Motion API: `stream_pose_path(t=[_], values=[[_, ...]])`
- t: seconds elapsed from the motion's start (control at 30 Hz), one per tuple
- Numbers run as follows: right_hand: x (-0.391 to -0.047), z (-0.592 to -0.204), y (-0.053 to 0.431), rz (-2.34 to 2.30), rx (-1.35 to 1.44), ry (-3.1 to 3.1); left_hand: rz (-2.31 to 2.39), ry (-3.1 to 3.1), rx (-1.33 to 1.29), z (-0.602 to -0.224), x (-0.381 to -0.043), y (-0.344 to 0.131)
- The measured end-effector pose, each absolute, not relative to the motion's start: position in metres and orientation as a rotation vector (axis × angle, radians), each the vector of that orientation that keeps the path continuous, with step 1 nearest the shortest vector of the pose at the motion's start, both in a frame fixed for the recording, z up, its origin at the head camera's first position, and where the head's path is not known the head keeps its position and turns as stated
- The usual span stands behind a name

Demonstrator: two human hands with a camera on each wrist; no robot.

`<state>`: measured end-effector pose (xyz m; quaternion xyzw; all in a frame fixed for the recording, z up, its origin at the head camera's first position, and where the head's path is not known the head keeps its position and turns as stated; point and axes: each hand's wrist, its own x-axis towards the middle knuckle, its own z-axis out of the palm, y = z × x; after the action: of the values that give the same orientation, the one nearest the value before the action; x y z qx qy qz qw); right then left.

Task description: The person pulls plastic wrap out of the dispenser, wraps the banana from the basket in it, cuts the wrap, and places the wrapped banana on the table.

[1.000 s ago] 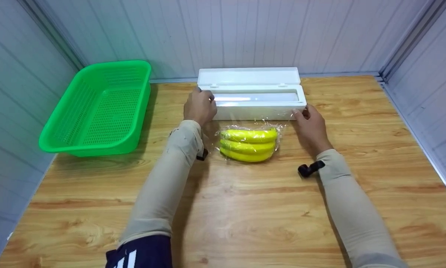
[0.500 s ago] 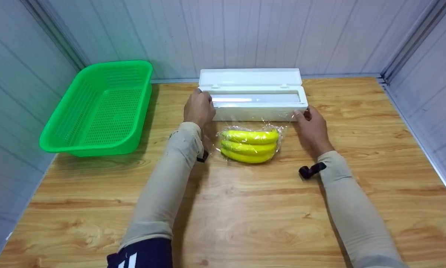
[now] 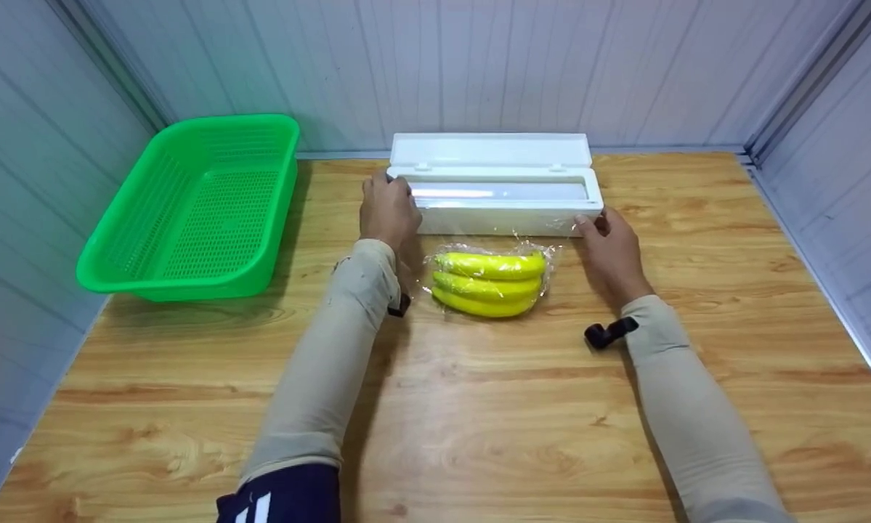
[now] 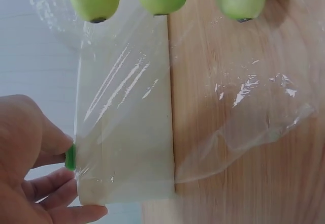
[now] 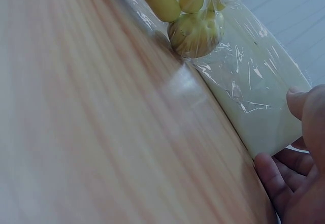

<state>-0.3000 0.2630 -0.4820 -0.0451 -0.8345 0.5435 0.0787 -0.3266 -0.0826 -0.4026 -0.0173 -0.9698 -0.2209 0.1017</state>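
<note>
A long white cling film dispenser point(image 3: 500, 221) lies with its lid point(image 3: 489, 149) raised at the back. Clear film point(image 4: 122, 87) stretches from its front over a bunch of yellow bananas point(image 3: 487, 285), and several creases catch the light. At the dispenser's left end is my left hand point(image 3: 389, 212); in the left wrist view its thumb and forefinger pinch a small green slide cutter point(image 4: 70, 157) at the box's edge. My right hand point(image 3: 613, 250) grips the right end, thumb on the front face and fingers round the corner point(image 5: 266, 150).
A green plastic basket point(image 3: 257, 280) stands on the wooden table point(image 3: 471, 436) to the left. Pale panel walls point(image 3: 479, 65) close off the back and both sides. A black wrist camera point(image 3: 609, 333) sticks out from the right sleeve.
</note>
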Motion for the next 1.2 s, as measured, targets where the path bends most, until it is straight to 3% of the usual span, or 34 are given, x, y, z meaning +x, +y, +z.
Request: stream_pose_path(t=[0.67, 1.2], values=[[-0.295, -0.481, 0.278, 1.639, -0.171, -2.478, -0.726, -2.914, 0.064, -0.402, -0.333, -0.076], [-0.3, -0.483, 0.272, 1.575, -0.143, -2.501, -1.152, -2.647, 0.132, -0.418, -0.332, -0.096]])
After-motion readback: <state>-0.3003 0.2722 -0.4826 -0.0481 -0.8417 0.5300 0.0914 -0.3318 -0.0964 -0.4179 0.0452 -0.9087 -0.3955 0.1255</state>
